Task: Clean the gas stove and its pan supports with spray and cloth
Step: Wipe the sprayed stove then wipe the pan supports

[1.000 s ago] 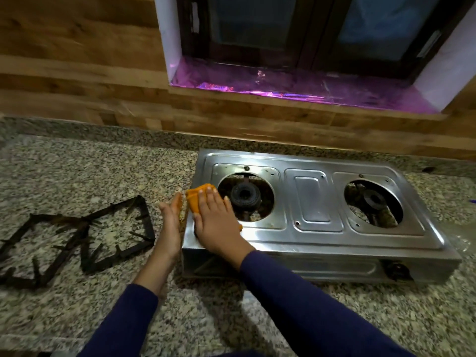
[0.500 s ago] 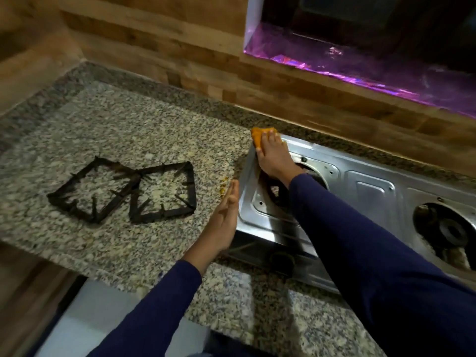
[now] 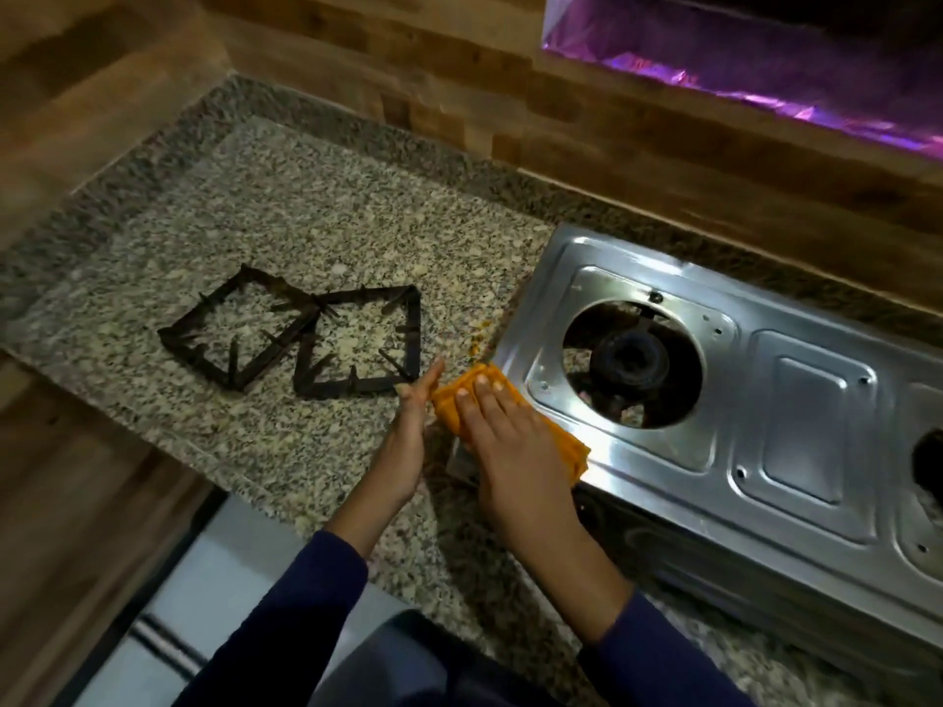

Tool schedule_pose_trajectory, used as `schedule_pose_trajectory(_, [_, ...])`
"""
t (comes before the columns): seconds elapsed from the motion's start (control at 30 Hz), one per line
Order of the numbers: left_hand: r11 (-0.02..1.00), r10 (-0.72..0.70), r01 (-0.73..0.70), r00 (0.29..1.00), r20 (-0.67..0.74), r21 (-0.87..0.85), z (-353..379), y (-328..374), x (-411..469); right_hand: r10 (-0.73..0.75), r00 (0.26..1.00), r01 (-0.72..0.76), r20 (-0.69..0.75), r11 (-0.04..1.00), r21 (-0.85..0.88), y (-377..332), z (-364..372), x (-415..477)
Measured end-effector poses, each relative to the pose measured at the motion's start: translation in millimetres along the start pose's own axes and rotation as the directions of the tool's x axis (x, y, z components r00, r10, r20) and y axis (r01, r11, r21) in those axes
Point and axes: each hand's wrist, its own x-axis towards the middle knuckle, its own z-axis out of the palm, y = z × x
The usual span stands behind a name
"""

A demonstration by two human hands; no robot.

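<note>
A steel two-burner gas stove (image 3: 796, 400) lies on the granite counter, its left burner (image 3: 633, 357) bare. My right hand (image 3: 515, 451) presses a folded orange cloth (image 3: 459, 395) flat on the stove's front left corner. My left hand (image 3: 408, 441) stands edge-on, fingers straight, against the stove's left side, cupped beside the cloth. Two black pan supports (image 3: 301, 339) lie side by side on the counter to the left. Small orange crumbs (image 3: 477, 339) sit by the stove's left edge. No spray bottle is in view.
The granite counter (image 3: 286, 206) runs back to a wooden wall, with a corner at far left. A window sill lined with purple foil (image 3: 755, 79) sits above the stove. The counter's front edge drops off below my arms.
My right hand has dragged the cloth from the stove's back left corner down to its front left corner. My left hand stays beside the stove's left edge. The view has swung slightly.
</note>
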Motion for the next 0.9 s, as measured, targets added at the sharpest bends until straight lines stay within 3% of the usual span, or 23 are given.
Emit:
schedule_pose_trajectory(0.1, [0.992,-0.087,0.100,0.981,-0.175,0.071,-34,-9,-9,-0.039,0.996,0.040,-0.076,0.999,0.009,-3,-3,-5])
schedule_pose_trajectory(0.2, [0.980,-0.148,0.188,0.915,-0.376,0.071,-74,-7,-14,-0.036,0.998,0.038,-0.057,0.998,0.043,-5,-17,-8])
schedule_pose_trajectory(0.33, [0.955,-0.248,0.298,0.815,-0.523,0.011,-128,-4,10,-0.032,0.999,0.022,0.024,0.939,0.344,-29,-37,0])
schedule_pose_trajectory(0.4, [0.939,-0.302,0.343,0.792,-0.531,-0.021,-143,-3,25,0.017,0.997,-0.046,0.072,0.902,0.430,-50,-33,10])
schedule_pose_trajectory(0.53, [0.894,-0.424,0.439,0.775,-0.468,-0.084,-155,2,56,0.181,0.981,-0.191,0.064,0.892,0.409,-83,7,54])
schedule_pose_trajectory(0.7, [0.816,-0.576,0.549,0.756,-0.309,-0.179,-175,9,84,0.287,0.958,-0.284,0.004,0.948,0.144,-99,70,117])
schedule_pose_trajectory(0.9, [0.765,-0.632,0.643,0.746,-0.209,-0.016,-193,4,102,0.329,0.940,-0.338,0.088,0.930,0.140,-104,99,107])
